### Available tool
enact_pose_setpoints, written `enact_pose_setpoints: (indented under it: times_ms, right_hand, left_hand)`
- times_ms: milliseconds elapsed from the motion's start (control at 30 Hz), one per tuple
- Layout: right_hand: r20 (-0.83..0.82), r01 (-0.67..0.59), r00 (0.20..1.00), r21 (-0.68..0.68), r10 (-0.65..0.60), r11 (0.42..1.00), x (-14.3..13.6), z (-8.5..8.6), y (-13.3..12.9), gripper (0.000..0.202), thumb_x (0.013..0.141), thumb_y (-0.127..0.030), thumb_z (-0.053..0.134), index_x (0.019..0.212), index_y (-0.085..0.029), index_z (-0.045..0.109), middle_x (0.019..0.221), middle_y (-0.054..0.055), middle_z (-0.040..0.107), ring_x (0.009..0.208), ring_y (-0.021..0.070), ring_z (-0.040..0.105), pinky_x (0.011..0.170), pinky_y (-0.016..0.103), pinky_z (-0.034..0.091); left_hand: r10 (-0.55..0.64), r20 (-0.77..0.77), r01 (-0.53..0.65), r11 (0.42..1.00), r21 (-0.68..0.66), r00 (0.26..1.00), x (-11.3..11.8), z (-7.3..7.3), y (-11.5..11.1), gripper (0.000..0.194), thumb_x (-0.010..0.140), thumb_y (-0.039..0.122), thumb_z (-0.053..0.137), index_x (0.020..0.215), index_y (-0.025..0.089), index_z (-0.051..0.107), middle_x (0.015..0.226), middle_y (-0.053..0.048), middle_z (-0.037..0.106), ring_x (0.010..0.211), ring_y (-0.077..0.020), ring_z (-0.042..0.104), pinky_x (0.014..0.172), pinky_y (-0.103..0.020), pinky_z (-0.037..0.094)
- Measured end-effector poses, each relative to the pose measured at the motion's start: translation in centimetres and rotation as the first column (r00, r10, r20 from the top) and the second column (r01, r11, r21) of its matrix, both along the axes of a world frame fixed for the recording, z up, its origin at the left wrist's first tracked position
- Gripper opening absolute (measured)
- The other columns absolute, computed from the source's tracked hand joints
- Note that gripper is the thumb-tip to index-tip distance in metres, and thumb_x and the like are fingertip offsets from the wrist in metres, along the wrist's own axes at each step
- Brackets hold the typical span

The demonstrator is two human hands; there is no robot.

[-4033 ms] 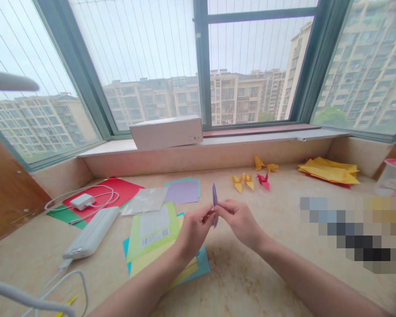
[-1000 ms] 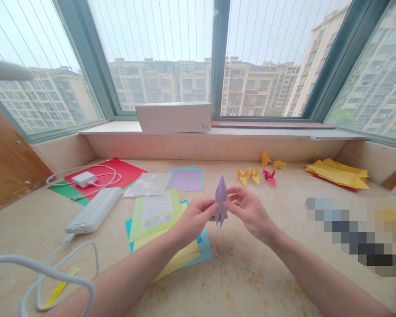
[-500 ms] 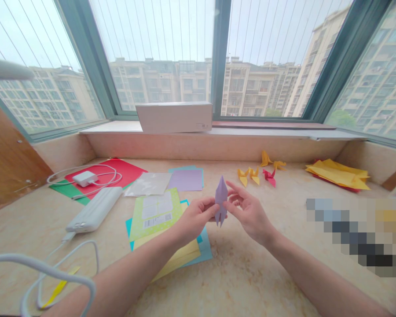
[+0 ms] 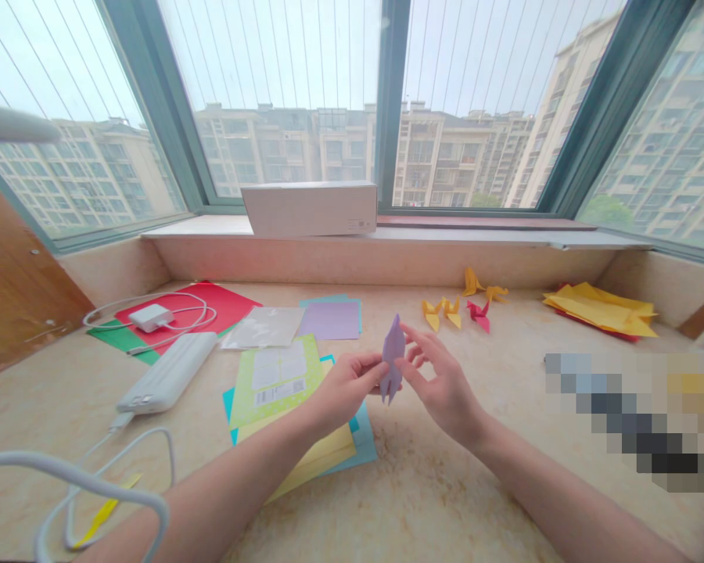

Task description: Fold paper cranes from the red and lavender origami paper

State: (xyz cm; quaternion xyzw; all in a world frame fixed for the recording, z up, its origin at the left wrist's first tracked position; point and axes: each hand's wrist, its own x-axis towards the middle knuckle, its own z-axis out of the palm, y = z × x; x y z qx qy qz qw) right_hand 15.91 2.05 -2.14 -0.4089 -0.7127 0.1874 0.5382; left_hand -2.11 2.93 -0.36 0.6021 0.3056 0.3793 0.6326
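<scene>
A piece of purple origami paper [image 4: 393, 350], folded narrow with a pointed top and two split legs at the bottom, stands nearly upright between my hands above the table. My left hand [image 4: 350, 387] pinches its lower left side, thumb in front and the other fingers behind. At the right edge is my right hand [image 4: 444, 383], its thumb on the lower part and its index finger reaching up behind the edge. Finished yellow cranes [image 4: 431, 314] and a red crane [image 4: 479, 314] sit beyond my right hand. Purple paper sheets [image 4: 330, 320] lie behind my left hand.
Left of centre lie a green paper packet [image 4: 278, 379] and pale yellow sheets [image 4: 322, 452]. Farther left are a white power bank [image 4: 170, 373], a charger [image 4: 151, 316] with looping cables and red paper [image 4: 228, 301]. Yellow paper [image 4: 601, 307] is stacked at right; a white box [image 4: 310, 209] stands on the sill.
The folded purple paper has tilted and turned slightly, its tip leaning a little to the right. My right thumb has shifted slightly along its edge; the left hand stays in place.
</scene>
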Motion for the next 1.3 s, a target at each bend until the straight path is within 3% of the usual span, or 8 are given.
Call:
enact_pose_setpoints:
  times_ms: [233, 400, 533, 733, 900, 1067, 1200, 1300]
  right_hand:
    - [0.043, 0.125, 0.991, 0.048, -0.127, 0.991, 0.6, 0.4, 0.2, 0.043, 0.092, -0.032, 0.062, 0.134, -0.026, 0.056, 0.091, 0.003, 0.061, 0.075, 0.0186, 0.059, 0.07, 0.035, 0.054]
    - [0.147, 0.195, 0.965, 0.161, -0.219, 0.967, 1.1, 0.9, 0.2, 0.03, 0.092, -0.032, 0.064, 0.121, -0.025, 0.064, 0.102, 0.008, 0.061, 0.087, 0.0229, 0.061, 0.079, 0.041, 0.055]
    - [0.211, 0.187, 0.95, 0.208, -0.23, 0.96, 1.3, 0.9, 0.2, 0.021, 0.092, -0.03, 0.064, 0.112, -0.024, 0.065, 0.109, 0.01, 0.06, 0.101, 0.0262, 0.061, 0.089, 0.044, 0.053]
    - [0.278, 0.235, 0.912, 0.247, -0.301, 0.94, 1.6, 0.9, 0.3, 0.009, 0.09, -0.03, 0.066, 0.091, -0.022, 0.062, 0.113, 0.011, 0.057, 0.108, 0.029, 0.059, 0.094, 0.047, 0.047]
    - [0.337, 0.24, 0.874, 0.324, -0.349, 0.915, 1.6, 1.0, 0.1, 0.011, 0.09, -0.031, 0.068, 0.085, -0.022, 0.063, 0.101, 0.007, 0.062, 0.097, 0.0266, 0.061, 0.089, 0.044, 0.042]
    - [0.362, 0.248, 0.828, 0.449, -0.429, 0.859, 1.5, 1.5, -0.5, 0.009, 0.091, -0.028, 0.067, 0.084, -0.022, 0.067, 0.117, 0.01, 0.061, 0.098, 0.0257, 0.059, 0.088, 0.041, 0.039]
    - [0.39, 0.171, 0.839, 0.475, -0.38, 0.863, 1.5, 2.0, -1.0, 0.008, 0.094, -0.022, 0.064, 0.086, -0.021, 0.063, 0.101, 0.006, 0.069, 0.095, 0.0233, 0.062, 0.086, 0.039, 0.037]
    - [0.351, 0.129, 0.896, 0.38, -0.272, 0.916, 1.5, 1.8, -0.7, 0.009, 0.094, -0.022, 0.064, 0.086, -0.021, 0.06, 0.09, 0.003, 0.071, 0.088, 0.0212, 0.064, 0.086, 0.04, 0.038]
  left_hand:
    - [-0.086, -0.121, 0.098, 0.99, 0.097, 0.989, 0.1, -0.4, -0.3, 0.039, 0.09, 0.049, 0.061, 0.088, 0.012, 0.072, 0.075, -0.007, 0.069, 0.067, -0.0154, 0.061, 0.067, -0.027, 0.047]
    - [0.043, -0.173, -0.023, 0.993, 0.116, 0.984, 0.1, -0.1, -0.3, 0.037, 0.091, 0.048, 0.059, 0.086, 0.012, 0.068, 0.069, -0.004, 0.065, 0.061, -0.0143, 0.062, 0.057, -0.024, 0.044]
    - [0.132, -0.212, -0.106, 0.986, 0.128, 0.968, -0.1, -0.1, -0.1, 0.034, 0.092, 0.045, 0.057, 0.094, 0.013, 0.067, 0.08, -0.004, 0.066, 0.059, -0.0133, 0.063, 0.053, -0.023, 0.044]
    - [0.148, -0.268, -0.09, 0.972, 0.219, 0.952, -0.2, 0.2, -0.2, 0.022, 0.09, 0.033, 0.06, 0.094, 0.013, 0.069, 0.073, -0.003, 0.066, 0.066, -0.0155, 0.063, 0.062, -0.025, 0.047]
    - [0.29, -0.315, -0.182, 0.926, 0.331, 0.904, -0.4, 0.4, -0.1, 0.02, 0.088, 0.025, 0.058, 0.094, 0.015, 0.074, 0.074, -0.003, 0.07, 0.072, -0.018, 0.063, 0.068, -0.027, 0.046]
    - [0.4, -0.342, -0.211, 0.854, 0.475, 0.85, -0.3, 0.3, -0.1, 0.021, 0.09, 0.023, 0.055, 0.088, 0.017, 0.075, 0.077, -0.001, 0.072, 0.075, -0.0187, 0.063, 0.071, -0.028, 0.044]
    - [0.39, -0.323, -0.195, 0.844, 0.499, 0.862, -0.2, 0.2, -0.2, 0.022, 0.093, 0.027, 0.055, 0.1, 0.019, 0.075, 0.089, -0.001, 0.076, 0.084, -0.0202, 0.067, 0.076, -0.028, 0.046]
    - [0.382, -0.301, -0.196, 0.843, 0.501, 0.874, -0.3, 0.1, -0.1, 0.022, 0.093, 0.025, 0.057, 0.104, 0.021, 0.076, 0.096, -0.001, 0.077, 0.09, -0.0214, 0.068, 0.081, -0.029, 0.047]
